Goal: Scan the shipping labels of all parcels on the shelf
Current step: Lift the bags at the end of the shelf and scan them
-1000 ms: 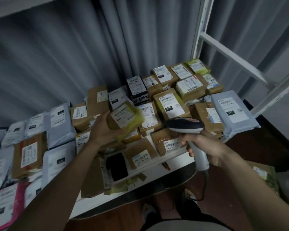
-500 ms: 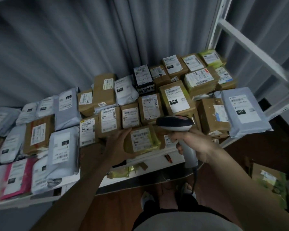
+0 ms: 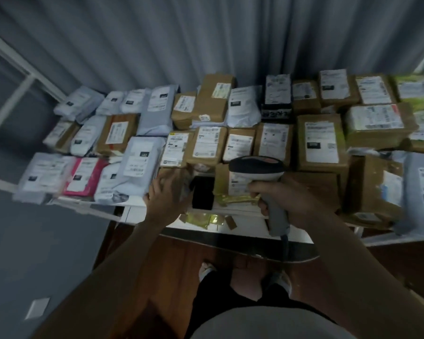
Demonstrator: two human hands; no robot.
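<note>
Dozens of labelled parcels (image 3: 207, 145) cover the white shelf (image 3: 242, 228) in the head view, brown boxes and grey mailers packed side by side. Right hand (image 3: 296, 204) is wrapped around the grip of the barcode scanner (image 3: 257, 172), whose head hangs over a yellow-taped parcel (image 3: 233, 192) at the front edge. Left hand (image 3: 168, 199) reaches, blurred, onto a front-row box; its hold cannot be made out.
</note>
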